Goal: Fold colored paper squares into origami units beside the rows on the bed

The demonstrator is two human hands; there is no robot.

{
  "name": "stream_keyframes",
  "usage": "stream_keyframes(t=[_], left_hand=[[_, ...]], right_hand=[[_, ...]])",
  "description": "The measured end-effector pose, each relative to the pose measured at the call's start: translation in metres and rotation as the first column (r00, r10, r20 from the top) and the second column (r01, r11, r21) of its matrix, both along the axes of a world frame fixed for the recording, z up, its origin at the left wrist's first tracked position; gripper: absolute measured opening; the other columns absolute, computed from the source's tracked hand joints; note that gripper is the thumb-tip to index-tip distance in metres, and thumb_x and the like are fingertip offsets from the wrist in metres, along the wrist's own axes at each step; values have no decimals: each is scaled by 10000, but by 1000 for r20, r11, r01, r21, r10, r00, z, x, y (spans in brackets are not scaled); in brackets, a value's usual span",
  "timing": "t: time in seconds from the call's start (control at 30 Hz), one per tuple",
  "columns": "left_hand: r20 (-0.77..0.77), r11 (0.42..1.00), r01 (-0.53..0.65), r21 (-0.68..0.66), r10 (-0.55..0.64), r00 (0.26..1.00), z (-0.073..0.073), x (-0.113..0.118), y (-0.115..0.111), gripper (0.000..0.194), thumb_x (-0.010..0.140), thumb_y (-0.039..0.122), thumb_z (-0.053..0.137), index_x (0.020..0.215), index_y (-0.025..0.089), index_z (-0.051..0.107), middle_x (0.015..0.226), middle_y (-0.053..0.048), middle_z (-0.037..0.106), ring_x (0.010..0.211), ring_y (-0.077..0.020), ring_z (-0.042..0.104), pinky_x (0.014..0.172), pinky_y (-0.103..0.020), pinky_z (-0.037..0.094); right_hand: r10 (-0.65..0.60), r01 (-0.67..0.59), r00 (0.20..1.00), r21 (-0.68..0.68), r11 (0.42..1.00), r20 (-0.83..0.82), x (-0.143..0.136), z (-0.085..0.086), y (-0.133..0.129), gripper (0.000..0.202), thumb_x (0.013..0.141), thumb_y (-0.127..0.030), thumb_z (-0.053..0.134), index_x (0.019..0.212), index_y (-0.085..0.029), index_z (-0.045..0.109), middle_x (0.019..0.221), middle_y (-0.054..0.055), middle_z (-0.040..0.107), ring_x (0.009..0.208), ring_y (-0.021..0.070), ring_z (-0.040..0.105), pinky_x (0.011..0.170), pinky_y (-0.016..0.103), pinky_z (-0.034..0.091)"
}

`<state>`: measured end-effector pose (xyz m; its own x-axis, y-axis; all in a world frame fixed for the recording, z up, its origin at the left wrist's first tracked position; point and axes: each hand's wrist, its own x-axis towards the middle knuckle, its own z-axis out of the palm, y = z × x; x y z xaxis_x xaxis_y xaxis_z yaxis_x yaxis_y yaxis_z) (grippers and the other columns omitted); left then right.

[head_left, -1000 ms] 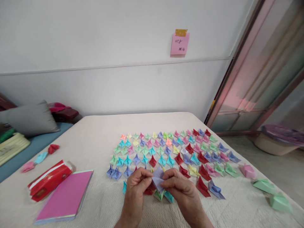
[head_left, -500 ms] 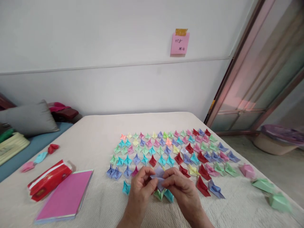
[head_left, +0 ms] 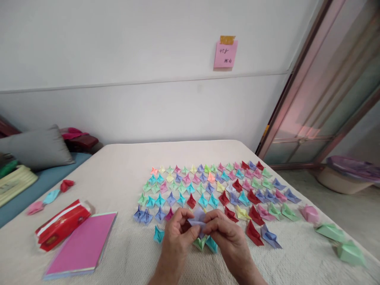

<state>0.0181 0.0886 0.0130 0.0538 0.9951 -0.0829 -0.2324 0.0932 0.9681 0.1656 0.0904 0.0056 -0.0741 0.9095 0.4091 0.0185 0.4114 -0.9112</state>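
Note:
A small lavender folded paper (head_left: 198, 217) is pinched between my two hands, low in the middle of the view. My left hand (head_left: 179, 233) grips its left side with thumb and fingers. On the right side, the fingertips of my right hand (head_left: 224, 231) close on the same paper. Both hands partly hide its lower folds. Just beneath it lie a green folded paper boat (head_left: 200, 243) and a cyan one (head_left: 211, 244). Rows of small folded paper boats (head_left: 191, 201) in many colours spread out beyond my hands.
At the left, a stack of coloured paper (head_left: 81, 245) lies beside a red packet (head_left: 63, 225). Loose folded pieces, red (head_left: 67, 185) and green (head_left: 351, 252), rest near the side edges of the cloth-covered surface (head_left: 127, 170). A pink note (head_left: 225, 54) is taped to the wall.
My left thumb has shifted slightly to the right along the lavender paper. Otherwise both hands hold nearly the same place.

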Motion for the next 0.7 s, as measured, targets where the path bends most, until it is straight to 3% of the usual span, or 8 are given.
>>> stream_keyframes(t=[0.2, 0.33, 0.43, 0.5, 0.6, 0.7], left_hand=[[64, 1000, -22, 11, 21, 998, -14, 2, 4, 271, 639, 242, 763, 797, 185, 551, 618, 55, 552, 540, -87, 457, 513, -193, 373], [69, 998, -55, 42, 52, 996, -15, 4, 4, 250, 657, 232, 762, 794, 190, 557, 586, 62, 546, 510, -83, 465, 494, -187, 378], [65, 997, -56, 58, 52, 997, -14, 4, 4, 248, 665, 222, 760, 813, 193, 563, 602, 54, 567, 518, -89, 490, 504, -191, 400], [71, 997, -49, 66, 44, 997, -15, 3, 3, 248, 668, 223, 760, 817, 193, 565, 639, 43, 590, 540, -95, 511, 523, -198, 422], [82, 996, -51, 75, 45, 996, -15, 2, 3, 250, 671, 220, 758, 818, 193, 559, 646, 42, 596, 544, -96, 519, 521, -194, 427], [81, 996, -51, 77, 45, 996, -16, 1, 3, 244, 682, 204, 746, 828, 194, 550, 635, 48, 600, 542, -93, 519, 516, -187, 426]], right_hand=[[7, -8, 1000, -17, 1000, -21, -2, 0, 1, 217, 796, -114, 608, 656, -248, 703, 760, 14, 608, 729, 174, 588, 647, 280, 445], [-31, 30, 999, -24, 999, -43, -6, 0, 0, 191, 784, -114, 607, 655, -237, 675, 827, 21, 620, 797, 181, 593, 702, 283, 451], [-86, 61, 983, -151, 987, -163, -9, 0, -1, 142, 761, -140, 630, 848, -250, 652, 885, 18, 630, 804, 180, 596, 672, 275, 461], [-75, 9, 968, -263, 965, -241, -10, 1, -1, 199, 739, -170, 658, 921, -244, 628, 821, 4, 633, 731, 168, 594, 620, 261, 460], [-46, -60, 961, -368, 928, -271, -8, 3, 0, 80, 704, -210, 699, 756, -195, 640, 652, -17, 606, 608, 139, 558, 562, 239, 436], [-54, -56, 968, -422, 905, -244, -6, 2, 0, 121, 702, -247, 705, 639, -169, 637, 539, -28, 570, 527, 116, 517, 520, 225, 404]])
